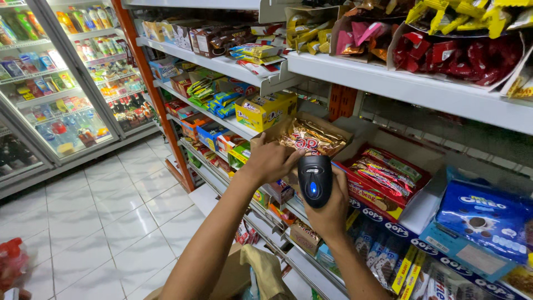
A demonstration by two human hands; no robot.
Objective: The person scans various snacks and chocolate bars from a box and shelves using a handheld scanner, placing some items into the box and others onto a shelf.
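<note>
Far to the left stand glass-door coolers (50, 83) with rows of bottled drinks, set upright and facing out so each kind can be read through the door; a white tiled floor (111, 211) runs from them to the shelving. The white shelves (222, 64) climb in tiers beside an orange upright, and the snack boxes on them, among them a yellow carton (265, 110), are torn open at the front so the packets can be pulled out. Near the middle, the left hand (270, 161) reaches up to a brown cardboard display box (338, 129) on the middle shelf, its fingers curled and pressed against the front edge, seemingly pinching or steadying a gold-brown wrapped snack packet (311, 139) that lies in the box, tilted toward the aisle; how firmly the fingertips grip it cannot be told. Just below, the right hand (331, 208) wraps closed round a black handheld scanner (315, 180), held upright with its lit blue window turned back toward the camera and its head pointing at the packet, close under it, which suits reading a code. Further right lie red wrapped bars (383, 169) in a tray and a blue biscuit pack (486, 214), while the top shelf holds red packets (461, 58) in open cartons
</note>
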